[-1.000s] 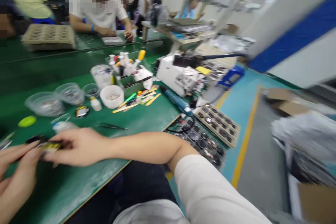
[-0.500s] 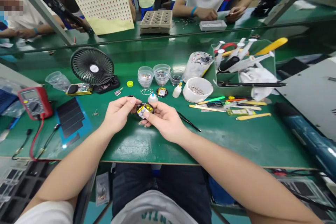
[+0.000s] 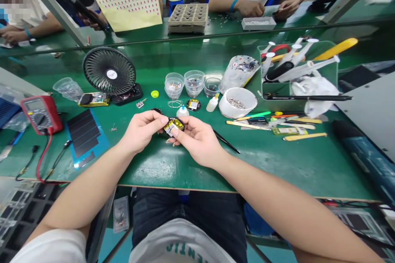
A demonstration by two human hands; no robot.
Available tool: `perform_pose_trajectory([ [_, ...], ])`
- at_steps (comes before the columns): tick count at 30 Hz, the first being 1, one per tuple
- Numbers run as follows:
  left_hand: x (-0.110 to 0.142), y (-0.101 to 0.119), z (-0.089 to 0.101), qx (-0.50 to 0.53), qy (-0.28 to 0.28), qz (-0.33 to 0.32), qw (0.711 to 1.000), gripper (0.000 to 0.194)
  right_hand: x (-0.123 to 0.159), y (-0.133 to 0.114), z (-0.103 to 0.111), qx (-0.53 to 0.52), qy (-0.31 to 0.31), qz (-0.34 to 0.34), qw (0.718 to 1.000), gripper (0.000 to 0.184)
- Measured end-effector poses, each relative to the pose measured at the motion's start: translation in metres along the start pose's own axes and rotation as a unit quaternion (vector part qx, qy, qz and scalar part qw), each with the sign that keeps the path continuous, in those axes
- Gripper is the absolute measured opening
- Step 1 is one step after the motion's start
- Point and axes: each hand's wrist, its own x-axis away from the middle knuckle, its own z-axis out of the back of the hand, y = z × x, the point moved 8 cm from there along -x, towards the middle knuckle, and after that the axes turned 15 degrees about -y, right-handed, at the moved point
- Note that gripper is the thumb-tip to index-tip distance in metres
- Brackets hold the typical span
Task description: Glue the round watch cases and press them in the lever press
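In the head view, my right hand point(image 3: 199, 137) is closed round a small rounded electronic module point(image 3: 171, 130) with a black rim, yellow tape and a white label. The thumb presses on its face, and fingers curl beneath. My left hand point(image 3: 143, 129) pinches the module's upper left edge between thumb and forefinger; exactly what lies between those fingertips is hidden. Just behind the left fingers shows a dark round part point(image 3: 157, 111). A small white bottle with a blue tip point(image 3: 182, 111) stands right behind the module. Black tweezers point(image 3: 227, 142) lie beside my right hand.
Behind my hands stand clear cups point(image 3: 194, 84), a white tub of small metal parts point(image 3: 237, 102) and a yellow-tipped bottle point(image 3: 212, 103). A fan point(image 3: 109, 72) and red multimeter point(image 3: 41, 115) are left; a green tool bin point(image 3: 330, 80) is right. Co-workers sit opposite.
The left thumb and forefinger have come closer to the module's upper edge, and the module has turned slightly. The whole view has shifted a little.
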Motion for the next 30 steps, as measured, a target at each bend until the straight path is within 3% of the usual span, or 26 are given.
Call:
perform_pose_trajectory([
  [5,-0.001,-0.009,-0.002,0.02,-0.004,0.02,1.0,0.041,0.0,-0.001,0.0,0.008,0.003,0.002,1.0,0.05],
  [8,0.004,0.004,-0.003,-0.065,0.003,-0.073,0.995,0.034,0.0,-0.002,0.001,0.004,0.011,-0.006,1.0,0.052],
  [10,0.014,0.026,-0.011,-0.203,0.0,-0.2,0.958,0.029,0.0,-0.002,0.002,0.002,0.015,-0.014,1.0,0.052],
  [13,0.032,0.044,-0.029,-0.405,-0.008,-0.326,0.854,0.023,0.0,-0.004,0.006,0.007,0.026,-0.012,1.0,0.05],
  [16,0.034,0.046,-0.033,-0.479,-0.008,-0.336,0.811,0.008,-0.001,-0.005,0.009,0.009,0.029,-0.002,1.0,0.052],
  [19,0.031,0.045,-0.032,-0.491,-0.011,-0.327,0.807,0.003,-0.001,-0.004,0.01,0.015,0.035,0.001,0.999,0.051],
  [25,0.03,0.047,-0.024,-0.46,0.004,-0.308,0.833,0.004,-0.001,-0.001,0.009,0.037,0.041,-0.017,0.998,0.048],
  [28,0.031,0.047,-0.03,-0.492,-0.028,-0.318,0.81,0.014,-0.001,-0.003,0.01,0.04,0.038,-0.012,0.998,0.046],
  [30,0.032,0.046,-0.034,-0.519,-0.047,-0.323,0.79,0.01,-0.001,-0.005,0.011,0.043,0.034,-0.002,0.998,0.046],
])
